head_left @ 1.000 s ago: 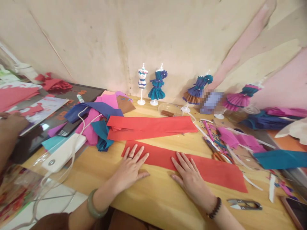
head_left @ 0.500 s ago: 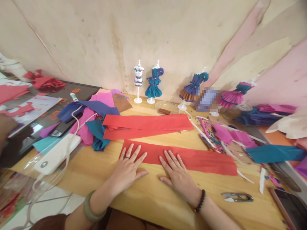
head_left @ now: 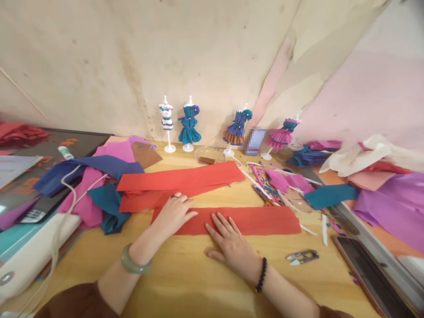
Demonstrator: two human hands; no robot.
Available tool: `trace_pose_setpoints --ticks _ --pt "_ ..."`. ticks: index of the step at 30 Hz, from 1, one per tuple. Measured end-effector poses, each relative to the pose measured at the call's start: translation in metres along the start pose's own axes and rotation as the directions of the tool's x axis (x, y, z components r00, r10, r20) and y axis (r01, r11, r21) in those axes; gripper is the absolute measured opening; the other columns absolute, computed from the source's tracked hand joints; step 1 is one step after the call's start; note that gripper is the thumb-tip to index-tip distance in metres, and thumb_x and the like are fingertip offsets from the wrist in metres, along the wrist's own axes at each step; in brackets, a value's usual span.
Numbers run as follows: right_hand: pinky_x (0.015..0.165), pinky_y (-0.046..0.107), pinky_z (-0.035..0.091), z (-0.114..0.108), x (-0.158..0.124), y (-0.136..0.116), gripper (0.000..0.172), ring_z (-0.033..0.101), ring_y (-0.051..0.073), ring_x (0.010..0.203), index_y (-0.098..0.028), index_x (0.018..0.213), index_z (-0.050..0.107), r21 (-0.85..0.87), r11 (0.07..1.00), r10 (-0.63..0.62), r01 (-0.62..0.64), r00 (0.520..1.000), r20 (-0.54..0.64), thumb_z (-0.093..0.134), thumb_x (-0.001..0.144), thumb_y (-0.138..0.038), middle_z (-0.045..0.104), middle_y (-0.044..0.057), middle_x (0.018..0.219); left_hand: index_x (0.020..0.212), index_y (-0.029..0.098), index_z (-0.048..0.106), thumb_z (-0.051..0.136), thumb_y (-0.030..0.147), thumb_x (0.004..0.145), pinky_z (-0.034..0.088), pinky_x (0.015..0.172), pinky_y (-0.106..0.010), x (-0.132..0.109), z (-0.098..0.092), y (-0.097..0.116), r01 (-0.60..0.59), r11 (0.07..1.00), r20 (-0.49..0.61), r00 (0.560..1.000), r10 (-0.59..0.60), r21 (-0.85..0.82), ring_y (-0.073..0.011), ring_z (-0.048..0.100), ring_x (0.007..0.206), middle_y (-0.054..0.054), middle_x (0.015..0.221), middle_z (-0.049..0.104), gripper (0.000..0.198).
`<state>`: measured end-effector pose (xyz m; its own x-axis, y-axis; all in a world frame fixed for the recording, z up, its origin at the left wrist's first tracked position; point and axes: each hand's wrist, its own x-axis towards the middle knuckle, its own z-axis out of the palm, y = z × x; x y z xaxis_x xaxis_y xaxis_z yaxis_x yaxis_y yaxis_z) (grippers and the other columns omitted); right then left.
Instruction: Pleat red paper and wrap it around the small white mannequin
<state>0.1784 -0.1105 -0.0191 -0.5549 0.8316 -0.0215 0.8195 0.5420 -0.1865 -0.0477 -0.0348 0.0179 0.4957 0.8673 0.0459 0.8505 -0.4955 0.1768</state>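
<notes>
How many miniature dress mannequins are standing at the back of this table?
4, left to right: striped mannequin, teal-dress mannequin, blue-and-brown-dress mannequin, pink-dress mannequin. The blurred patch between the last two may hide another.

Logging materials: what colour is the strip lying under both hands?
Plain red. The strip shows best in the head view.

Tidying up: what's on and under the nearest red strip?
On the red strip: the left hand at its left end, the right hand near the middle. Around it shows wooden table; anything beneath is covered.
</notes>
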Motion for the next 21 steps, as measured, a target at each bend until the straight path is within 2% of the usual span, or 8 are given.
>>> trace_pose_setpoints --ticks 5,9,12,15,17,19,21 --pt "0.112 0.059 0.031 -0.006 0.005 0.000 0.070 0.029 0.036 0.143 -0.022 0.144 0.047 0.009 1.000 0.002 -0.002 0.998 0.067 0.068 0.083 -0.049 0.032 0.018 0.155 0.111 0.018 0.068 0.052 0.045 0.094 0.047 0.090 -0.037 0.006 0.026 -0.019 -0.083 0.993 -0.078 0.994 0.076 -0.083 -0.0236 0.059 0.100 -0.009 0.103 0.064 0.036" --pt "0.111 0.056 0.036 -0.023 0.016 0.001 0.068 0.033 0.037 0.141 -0.021 0.142 0.050 0.055 0.998 -0.008 -0.002 0.985 0.170 0.070 0.082 -0.047 0.037 0.018 0.153 0.109 0.018 0.068 0.056 0.045 0.092 0.048 0.086 -0.037 0.003 0.033 -0.021 -0.075 0.993 -0.077 0.995 0.068 -0.090 -0.0247 0.059 0.099 -0.009 0.100 0.063 0.034" --pt "0.109 0.051 0.041 -0.037 0.027 0.000 0.062 0.042 0.036 0.137 -0.019 0.137 0.056 0.101 0.995 -0.010 -0.010 0.981 0.196 0.069 0.083 -0.047 0.048 0.018 0.147 0.104 0.019 0.067 0.059 0.044 0.090 0.048 0.082 -0.036 0.003 0.034 -0.021 -0.070 0.994 -0.057 0.996 0.066 -0.079 -0.0249 0.059 0.095 -0.008 0.097 0.062 0.030" --pt "0.102 0.047 0.048 -0.050 0.037 0.000 0.055 0.056 0.035 0.124 -0.020 0.132 0.060 0.132 0.991 -0.022 -0.001 0.984 0.179 0.070 0.082 -0.042 0.061 0.015 0.134 0.102 0.019 0.067 0.062 0.044 0.087 0.046 0.080 -0.035 0.004 0.037 -0.022 -0.054 0.996 -0.043 0.998 0.051 -0.066 -0.0250 0.058 0.094 -0.007 0.096 0.062 0.030" --pt "0.095 0.041 0.052 -0.063 0.046 0.004 0.047 0.065 0.030 0.110 -0.022 0.127 0.064 0.181 0.983 -0.069 0.034 0.979 0.191 0.069 0.083 -0.038 0.069 0.011 0.121 0.103 0.020 0.067 0.063 0.046 0.086 0.046 0.079 -0.035 0.005 0.042 -0.022 -0.044 0.997 -0.027 0.999 0.043 -0.055 -0.0249 0.058 0.094 -0.007 0.096 0.062 0.031" --pt "0.088 0.033 0.054 -0.080 0.062 0.010 0.038 0.069 0.025 0.099 -0.026 0.123 0.066 0.290 0.952 -0.168 0.099 0.961 0.221 0.065 0.086 -0.037 0.073 0.007 0.112 0.104 0.020 0.067 0.064 0.049 0.084 0.046 0.079 -0.034 0.006 0.048 -0.023 -0.038 0.998 -0.027 0.999 0.037 -0.043 -0.0251 0.058 0.095 -0.007 0.096 0.062 0.035" --pt "0.087 0.030 0.053 -0.101 0.091 0.018 0.038 0.069 0.023 0.100 -0.028 0.122 0.066 0.421 0.893 -0.292 0.158 0.915 0.277 0.065 0.085 -0.037 0.073 0.004 0.116 0.105 0.020 0.067 0.065 0.052 0.082 0.046 0.079 -0.033 0.006 0.054 -0.024 -0.044 0.999 -0.048 0.998 0.043 -0.029 -0.0249 0.058 0.096 -0.007 0.096 0.062 0.040"
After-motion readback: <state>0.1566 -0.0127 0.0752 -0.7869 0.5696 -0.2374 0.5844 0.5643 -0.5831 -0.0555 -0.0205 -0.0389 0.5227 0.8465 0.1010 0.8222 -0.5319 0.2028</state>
